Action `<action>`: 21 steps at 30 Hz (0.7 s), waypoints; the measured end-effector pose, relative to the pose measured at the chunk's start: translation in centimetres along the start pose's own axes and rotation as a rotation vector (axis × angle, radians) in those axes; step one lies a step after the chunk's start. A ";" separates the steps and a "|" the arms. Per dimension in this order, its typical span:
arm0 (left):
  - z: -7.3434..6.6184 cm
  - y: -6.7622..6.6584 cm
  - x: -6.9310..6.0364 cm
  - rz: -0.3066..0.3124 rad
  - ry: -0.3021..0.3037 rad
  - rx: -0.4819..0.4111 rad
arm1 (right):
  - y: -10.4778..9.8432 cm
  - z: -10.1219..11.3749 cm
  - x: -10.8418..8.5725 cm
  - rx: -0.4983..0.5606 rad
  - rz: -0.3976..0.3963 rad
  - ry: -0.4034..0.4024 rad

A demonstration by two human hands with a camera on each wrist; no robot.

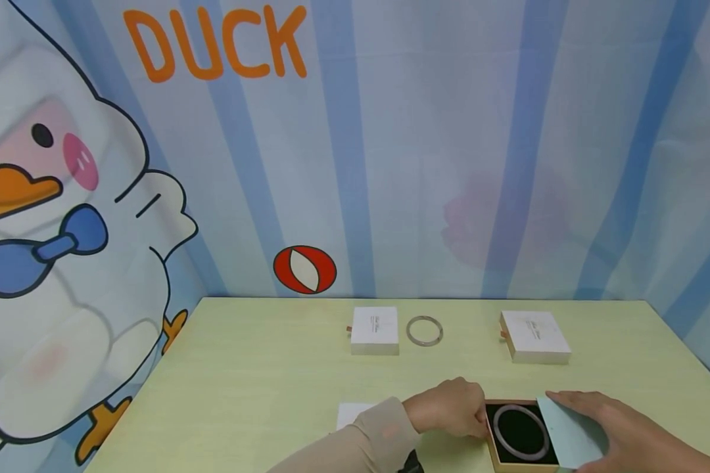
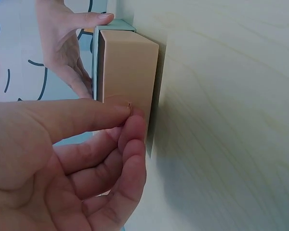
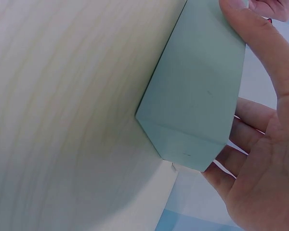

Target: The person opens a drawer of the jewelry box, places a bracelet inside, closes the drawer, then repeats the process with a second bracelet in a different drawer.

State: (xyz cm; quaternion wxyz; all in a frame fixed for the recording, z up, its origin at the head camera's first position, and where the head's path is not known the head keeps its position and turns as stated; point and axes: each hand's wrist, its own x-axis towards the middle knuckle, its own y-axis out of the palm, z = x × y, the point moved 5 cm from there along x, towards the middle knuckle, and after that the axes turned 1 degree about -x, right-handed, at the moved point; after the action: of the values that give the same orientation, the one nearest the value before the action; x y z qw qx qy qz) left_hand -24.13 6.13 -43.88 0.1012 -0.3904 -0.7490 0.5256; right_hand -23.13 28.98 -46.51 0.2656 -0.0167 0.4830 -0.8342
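A pale green box sleeve (image 1: 574, 430) stands partly off its tan drawer (image 2: 132, 62) near the front right of the table. Inside the drawer's dark lining lies a pale bangle (image 1: 496, 427), seen in the head view. My left hand (image 1: 454, 408) pinches a small pull tab (image 2: 130, 107) on the drawer's front between thumb and forefinger; the tab is mostly hidden by the fingertips. From the other side my right hand (image 1: 633, 427) grips the sleeve, thumb along one side and fingers on the opposite side, as the right wrist view shows.
Farther back on the table stand a white box (image 1: 375, 328), a loose bangle (image 1: 424, 343) beside it, and another white box (image 1: 535, 338) to the right. A white item (image 1: 352, 412) is partly covered by my left sleeve. A dark object (image 1: 412, 462) shows below that forearm.
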 end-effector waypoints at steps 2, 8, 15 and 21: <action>0.0 0.0 0.0 -0.001 -0.001 -0.005 | 0.0 0.0 0.0 -0.010 0.000 -0.015; -0.1 -0.1 -0.1 -0.002 -0.005 -0.037 | 0.0 -0.1 0.0 0.010 0.009 -0.005; -0.1 0.0 0.1 -0.004 -0.022 -0.029 | 0.0 -0.1 0.0 -0.003 0.002 -0.040; -0.1 0.1 0.2 -0.004 -0.013 -0.037 | 0.0 0.0 -0.2 -0.014 -0.009 -0.057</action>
State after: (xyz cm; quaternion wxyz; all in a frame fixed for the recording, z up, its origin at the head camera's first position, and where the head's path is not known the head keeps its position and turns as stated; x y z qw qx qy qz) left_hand -24.20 6.36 -44.00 0.0902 -0.3872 -0.7600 0.5141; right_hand -22.97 29.01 -46.47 0.2754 -0.0443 0.4809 -0.8312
